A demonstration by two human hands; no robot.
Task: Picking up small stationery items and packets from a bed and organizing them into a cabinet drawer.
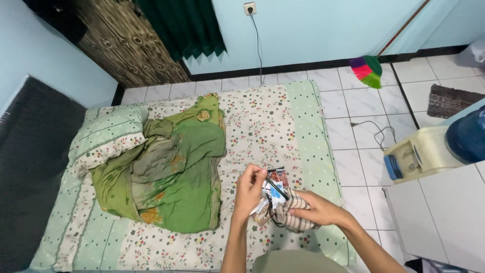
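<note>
Lower centre of frame: small striped cloth pouch (292, 215), beige with dark stripes, held above the mattress's near right part. Right hand (318, 208) closed around the pouch from the right, fingers wrapped over its top. Left hand (249, 189) raised just left of it, thumb and forefinger pinched on a thin dark pen-like stick (275, 186) that slants down toward the pouch. Between the hands, a loose bundle of small printed packets or cards (270, 194), blue, white and red-brown; exact kind cannot be told. A thin dark cord loop hangs under the bundle. Below all this: mattress (262, 121) on the floor, pale green border, floral sheet. Left of centre, crumpled green blanket (172, 167); at its upper left, a pillow (108, 134) in matching floral cover. Upper right: broom (368, 71) with multicoloured bristles leaning against the wall on the white tiled floor (353, 131). Right edge: cream water dispenser (419, 151) with blue bottle. Top centre: wall socket (249, 8), cable hanging.
</note>
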